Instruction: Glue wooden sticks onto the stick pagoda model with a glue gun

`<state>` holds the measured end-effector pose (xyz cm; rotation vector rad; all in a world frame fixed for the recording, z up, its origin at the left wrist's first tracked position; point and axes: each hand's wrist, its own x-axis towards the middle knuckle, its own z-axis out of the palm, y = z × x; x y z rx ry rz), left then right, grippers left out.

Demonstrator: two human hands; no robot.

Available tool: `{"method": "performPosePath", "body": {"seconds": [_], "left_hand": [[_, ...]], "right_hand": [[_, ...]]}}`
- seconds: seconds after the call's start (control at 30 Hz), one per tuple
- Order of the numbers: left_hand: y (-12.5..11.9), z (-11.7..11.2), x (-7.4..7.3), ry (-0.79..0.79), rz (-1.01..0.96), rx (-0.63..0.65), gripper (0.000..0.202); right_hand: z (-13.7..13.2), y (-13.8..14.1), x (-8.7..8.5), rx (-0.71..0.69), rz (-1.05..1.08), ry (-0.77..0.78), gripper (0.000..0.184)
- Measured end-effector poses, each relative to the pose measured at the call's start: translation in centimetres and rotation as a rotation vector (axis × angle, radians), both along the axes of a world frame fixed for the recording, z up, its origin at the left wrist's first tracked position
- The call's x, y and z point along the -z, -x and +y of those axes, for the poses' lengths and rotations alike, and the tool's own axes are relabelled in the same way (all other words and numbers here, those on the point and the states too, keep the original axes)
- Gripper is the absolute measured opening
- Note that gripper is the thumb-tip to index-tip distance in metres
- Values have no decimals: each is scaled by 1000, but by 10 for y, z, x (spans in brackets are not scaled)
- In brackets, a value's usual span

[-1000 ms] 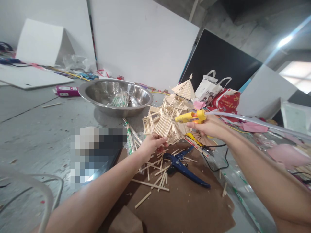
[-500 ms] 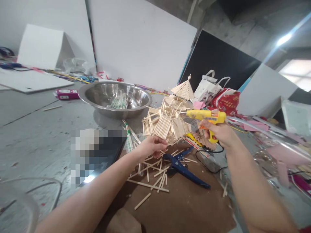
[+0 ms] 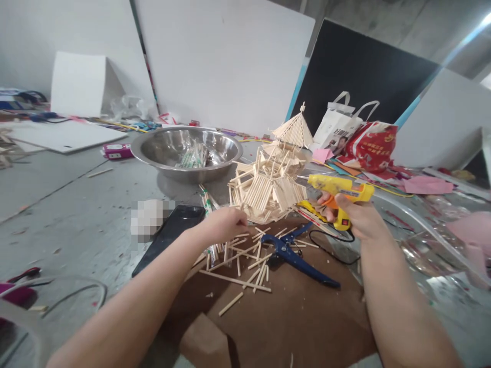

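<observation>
My right hand (image 3: 355,212) is wrapped round a yellow hot glue gun (image 3: 333,185), its nozzle pointing left at the side of a pagoda model (image 3: 264,186) built from wooden sticks. The model has a pointed stick roof and stands upright at the far edge of a brown board (image 3: 299,317). At the model's lower left edge is my left hand (image 3: 224,225), closed, with its fingertips largely hidden. Loose cut sticks (image 3: 245,283) lie under and in front of this hand. Blue-handled cutters (image 3: 299,260) rest on the board between my arms.
Behind, a steel basin (image 3: 187,171) holds wrapped chopsticks. A phone (image 3: 169,230) lies left of the board. A white paper bag (image 3: 335,128) and a red bag (image 3: 372,145) stand at the back right. The gun's black cord (image 3: 326,253) loops beside the board.
The glue gun has drawn slightly right, away from the model. My left hand has shifted a little left and its fingers are more curled and turned from view. The camera view has turned slightly.
</observation>
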<state>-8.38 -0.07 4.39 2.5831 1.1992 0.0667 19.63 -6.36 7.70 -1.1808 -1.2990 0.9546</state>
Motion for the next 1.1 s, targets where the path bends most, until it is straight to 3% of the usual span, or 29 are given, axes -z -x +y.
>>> {"method": "performPosePath", "body": {"seconds": [0.23, 0.4, 0.57, 0.73, 0.9, 1.1], "left_hand": [[-1, -10, -9, 9, 267, -33, 19], [-21, -22, 8, -177, 141, -36, 23], [-27, -22, 26, -171, 108, -21, 23], [-30, -20, 29, -113, 128, -35, 21], [-37, -25, 32, -123, 132, -136, 27], [-40, -28, 35, -121, 126, -99, 25]], "right_hand": [[-4, -6, -4, -42, 1, -29, 27], [-5, -3, -5, -58, 10, -51, 28], [-7, 1, -6, -51, 8, -30, 29], [-7, 2, -7, -39, -22, -29, 30], [-8, 3, -7, -35, -48, 3, 30], [-10, 2, -7, -36, -58, 3, 27]]}}
